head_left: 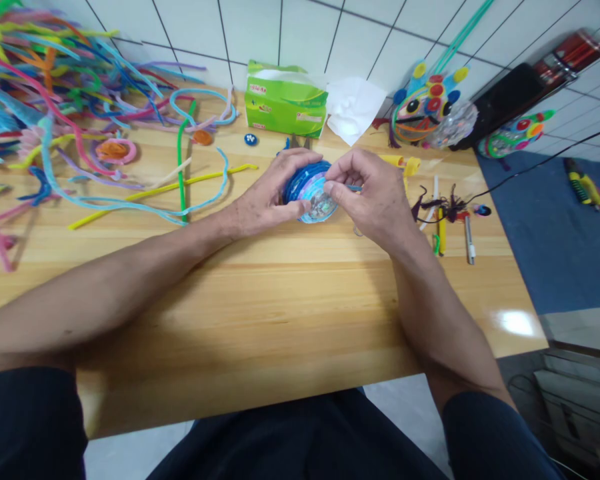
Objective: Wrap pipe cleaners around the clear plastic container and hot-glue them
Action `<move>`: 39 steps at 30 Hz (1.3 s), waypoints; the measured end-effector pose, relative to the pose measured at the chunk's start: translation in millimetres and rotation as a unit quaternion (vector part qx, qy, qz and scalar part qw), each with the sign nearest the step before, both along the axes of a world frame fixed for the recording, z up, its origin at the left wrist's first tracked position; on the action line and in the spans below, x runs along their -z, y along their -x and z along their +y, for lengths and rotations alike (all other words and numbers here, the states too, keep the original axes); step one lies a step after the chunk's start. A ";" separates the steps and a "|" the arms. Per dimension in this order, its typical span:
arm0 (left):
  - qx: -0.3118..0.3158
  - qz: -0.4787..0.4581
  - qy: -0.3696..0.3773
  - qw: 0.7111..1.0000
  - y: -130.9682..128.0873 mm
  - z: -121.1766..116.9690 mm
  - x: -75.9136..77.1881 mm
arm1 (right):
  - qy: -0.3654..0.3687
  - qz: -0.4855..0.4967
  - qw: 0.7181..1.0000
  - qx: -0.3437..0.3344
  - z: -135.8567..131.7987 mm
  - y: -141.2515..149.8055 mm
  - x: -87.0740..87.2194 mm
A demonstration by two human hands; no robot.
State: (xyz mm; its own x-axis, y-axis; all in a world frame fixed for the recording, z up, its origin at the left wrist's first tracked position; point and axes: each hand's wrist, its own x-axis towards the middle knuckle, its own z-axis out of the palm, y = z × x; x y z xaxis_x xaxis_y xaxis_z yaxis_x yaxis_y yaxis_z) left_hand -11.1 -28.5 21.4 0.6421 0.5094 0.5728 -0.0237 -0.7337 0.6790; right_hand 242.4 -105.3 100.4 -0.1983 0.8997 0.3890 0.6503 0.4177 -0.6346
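A round craft piece (313, 190) sits between my hands above the table. It looks like a clear plastic bottle base wound with dark blue, purple and light blue pipe cleaners. My left hand (277, 190) curls round its left side, fingers over the far edge and thumb on the near face. At its right edge, the thumb and forefinger of my right hand (367, 190) are pinched together. A bit of light blue shows beside those fingers, but what they grip is mostly hidden. Behind the piece, the tips of scissors (300, 141) stick out.
Loose pipe cleaners (105, 120) heap up at the left. A green tissue pack (286, 100) stands against the tiled wall. Two decorated bottle crafts (425, 107) and a dark red flask (555, 70) are at the back right. A pen (469, 240) lies near the right edge.
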 end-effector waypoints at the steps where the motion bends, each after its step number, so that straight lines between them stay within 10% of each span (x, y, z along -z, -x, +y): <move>1: 0.001 0.000 -0.003 1.000 0.1 0.4 -0.5 | 0.003 -0.001 1.000 -0.005 -0.4 -0.5 -1.2; 39: -0.015 0.001 0.006 1.000 -2.1 -1.7 -0.6 | 0.041 -0.046 0.998 -0.018 -7.6 -8.7 -19.6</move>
